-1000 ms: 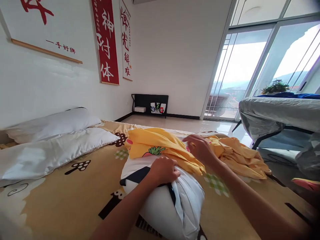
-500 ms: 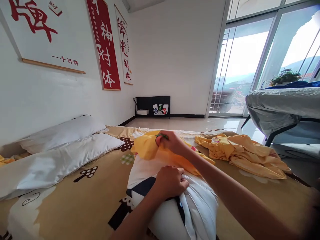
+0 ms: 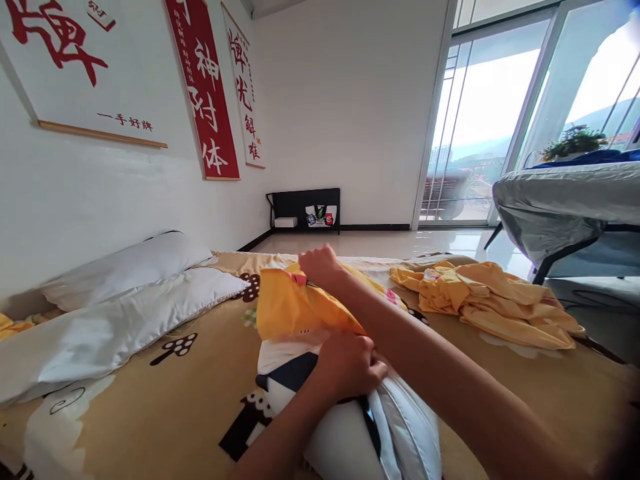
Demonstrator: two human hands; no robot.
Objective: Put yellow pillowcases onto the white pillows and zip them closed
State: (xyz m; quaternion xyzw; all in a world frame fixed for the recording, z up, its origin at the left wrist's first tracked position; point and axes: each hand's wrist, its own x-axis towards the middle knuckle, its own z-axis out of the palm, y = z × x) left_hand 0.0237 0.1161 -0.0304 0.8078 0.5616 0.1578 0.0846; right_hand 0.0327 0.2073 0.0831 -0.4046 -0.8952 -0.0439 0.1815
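A white pillow (image 3: 325, 423) with dark navy patches lies in front of me on the bed, bunched along its right side. My left hand (image 3: 350, 363) is closed on a fold of its white fabric. At the pillow's far end, a yellow pillowcase (image 3: 285, 303) with a pink patch covers part of it. My right hand (image 3: 320, 265) is a fist gripping the far part of this pillowcase, a little above the bed. My right forearm hides part of the yellow cloth and the pillow's right side.
Two white pillows (image 3: 130, 327) lie at the left on the tan patterned bedding (image 3: 150, 413). Crumpled yellow fabric (image 3: 490, 300) rests at the right. Beyond the bed are a low black shelf (image 3: 303, 200) and a table with a grey cover (image 3: 550, 200).
My right hand has moved slightly up and left with the pillowcase, whose yellow cloth now spreads wider on the left. My left hand has shifted slightly right, still closed on the pillow.
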